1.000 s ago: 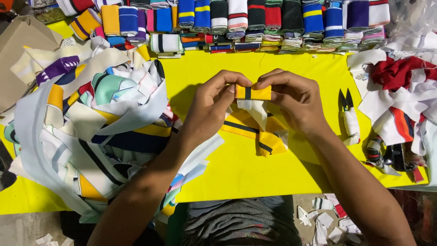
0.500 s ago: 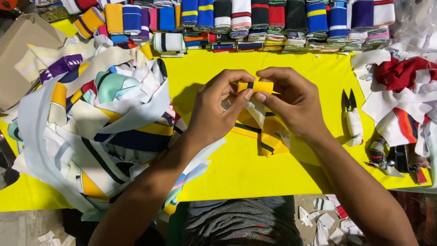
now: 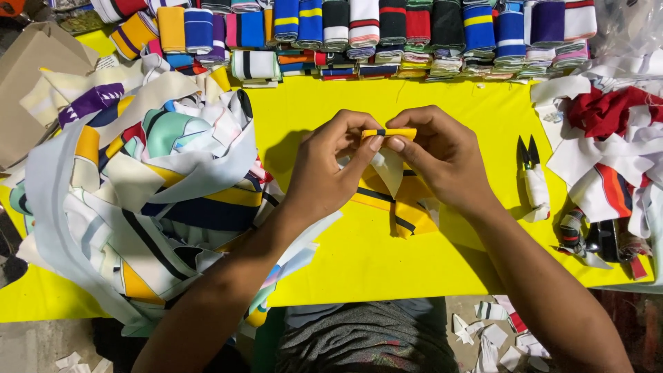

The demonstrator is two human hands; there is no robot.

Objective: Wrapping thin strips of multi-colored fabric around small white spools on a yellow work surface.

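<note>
A: Both hands are up over the middle of the yellow table (image 3: pixel 442 276), and look at that strip. A second ago the yellow ribbed band (image 3: pixel 390 132) faced the camera flat, its dark stripe showing broad; now it is tipped edge-on, a thin yellow line with a black dash.

B: So it has been folded or rolled over. How are the fingers set?

A: The left hand (image 3: pixel 328 173) pinches the band's left end between thumb and forefinger, the other fingers curled under. The right hand (image 3: pixel 442 155) pinches the right end the same way, thumbs nearly meeting under a white fabric tail hanging from the band.

B: That reads as the fold being pressed tight, I judge. And around them?

A: Just beneath lies a yellow piece with black stripes (image 3: pixel 397 207). To the right, thread snips (image 3: pixel 530 173) rest untouched on the table. A heap of cut fabric (image 3: pixel 138 200) spreads left, and rolled trim bundles (image 3: pixel 387 31) line the far edge.
</note>
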